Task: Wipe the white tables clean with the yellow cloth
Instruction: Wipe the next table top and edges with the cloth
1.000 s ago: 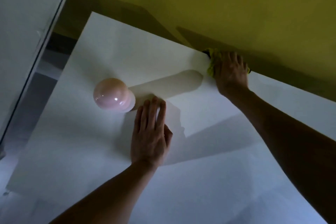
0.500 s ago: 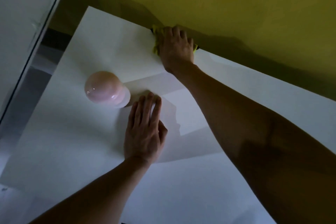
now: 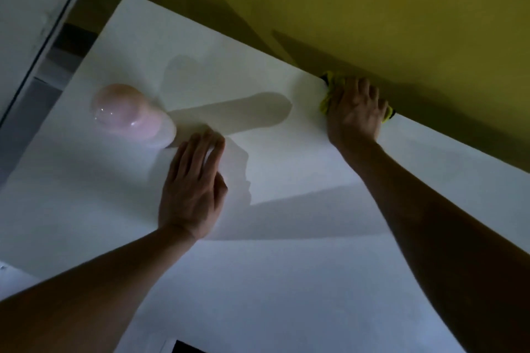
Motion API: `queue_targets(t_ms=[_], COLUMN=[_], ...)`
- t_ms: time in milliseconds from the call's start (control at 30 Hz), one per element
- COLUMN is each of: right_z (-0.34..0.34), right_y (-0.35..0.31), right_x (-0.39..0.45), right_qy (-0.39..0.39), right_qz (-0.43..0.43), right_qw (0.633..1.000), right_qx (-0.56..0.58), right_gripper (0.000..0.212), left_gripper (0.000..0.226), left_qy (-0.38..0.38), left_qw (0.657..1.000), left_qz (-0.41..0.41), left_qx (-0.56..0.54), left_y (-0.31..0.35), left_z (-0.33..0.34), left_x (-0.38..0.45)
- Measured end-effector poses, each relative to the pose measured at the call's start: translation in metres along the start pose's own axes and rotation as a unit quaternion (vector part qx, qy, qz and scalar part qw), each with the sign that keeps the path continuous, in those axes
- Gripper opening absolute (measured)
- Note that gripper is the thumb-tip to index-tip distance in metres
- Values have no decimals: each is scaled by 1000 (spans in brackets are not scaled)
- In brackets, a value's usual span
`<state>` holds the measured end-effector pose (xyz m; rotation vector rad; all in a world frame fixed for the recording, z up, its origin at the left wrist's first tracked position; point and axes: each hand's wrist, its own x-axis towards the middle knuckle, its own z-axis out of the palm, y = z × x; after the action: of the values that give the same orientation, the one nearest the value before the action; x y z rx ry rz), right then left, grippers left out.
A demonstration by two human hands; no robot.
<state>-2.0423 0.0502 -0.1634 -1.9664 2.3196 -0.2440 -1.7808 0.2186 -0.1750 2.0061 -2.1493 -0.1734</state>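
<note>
Yellow cloth (image 3: pixel 327 97) mostly hidden under right hand (image 3: pixel 355 112), only its edges showing, at far edge of white table (image 3: pixel 286 281) against the wall. Fingers curled over it, pressing. Left hand (image 3: pixel 192 189) flat, fingers straight, beside pink lamp (image 3: pixel 129 112) (blurred). Half a second ago the cloth sat further left.

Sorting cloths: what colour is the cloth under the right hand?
Yellow: the cloth under the right hand, head view.
</note>
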Motion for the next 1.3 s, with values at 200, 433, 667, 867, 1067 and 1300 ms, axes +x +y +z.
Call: queue_targets(t_ms=[200, 433, 667, 867, 1067, 1300], right_z=[10, 1, -22, -21, -6, -12], right_y=[-75, -28, 119, 92, 0, 75], right_x=[14, 10, -16, -11, 4, 0], right_qy=[-71, -52, -23, -32, -68, -53], right_qz=[-82, -115, -91, -49, -117, -101], right_qw=[994, 991, 995, 998, 989, 993], right_qx=[12, 51, 17, -5, 64, 40], right_gripper=[47, 37, 36, 34, 37, 41], left_gripper=[60, 58, 64, 62, 64, 62], left_qy=[-3, -2, -36, -22, -18, -12], left_qw=[999, 1000, 997, 998, 998, 998], left_qz=[6, -11, 59, 58, 61, 67], left_qx=[39, 26, -19, -16, -10, -5], left_y=[4, 69, 159, 158, 155, 152], left_z=[-1, 6, 38, 40, 42, 44], left_x=[-3, -10, -14, -13, -13, -13])
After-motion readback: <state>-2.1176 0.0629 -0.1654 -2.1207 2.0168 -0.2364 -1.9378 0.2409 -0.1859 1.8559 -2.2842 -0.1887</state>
